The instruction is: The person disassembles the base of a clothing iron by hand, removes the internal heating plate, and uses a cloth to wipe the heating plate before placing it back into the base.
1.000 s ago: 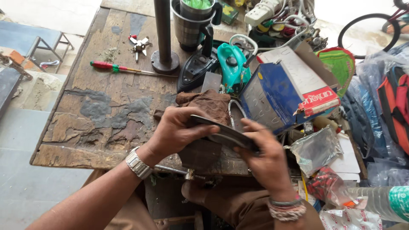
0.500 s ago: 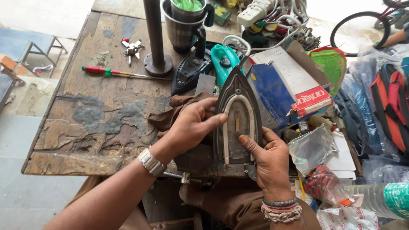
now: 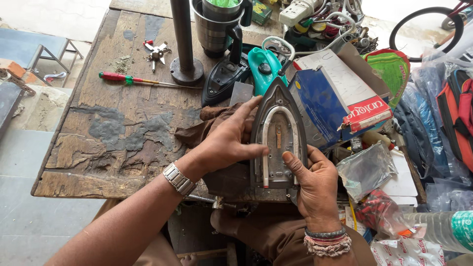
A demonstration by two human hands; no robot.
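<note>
Worn wooden workbench (image 3: pixel 98 148), grey concrete floor (image 3: pixel 19 216)

The bicycle wheel (image 3: pixel 428 29) and plastic bottle (image 3: pixel 443 229) run off frame.

Two bare forearms with no sleeves reach in from the bottom of the view. The left hand (image 3: pixel 227 140) wears no rings; its wrist carries a silver metal watch band (image 3: pixel 179 179) of linked segments. The right hand (image 3: pixel 315 184) is also ringless. Its wrist is wrapped in stacked bracelets (image 3: pixel 327 240): a dark beaded band on top, then pink and red threads, then a thicker pale woven cord. Brown trousers (image 3: pixel 276 231) cover the lap below.
</note>
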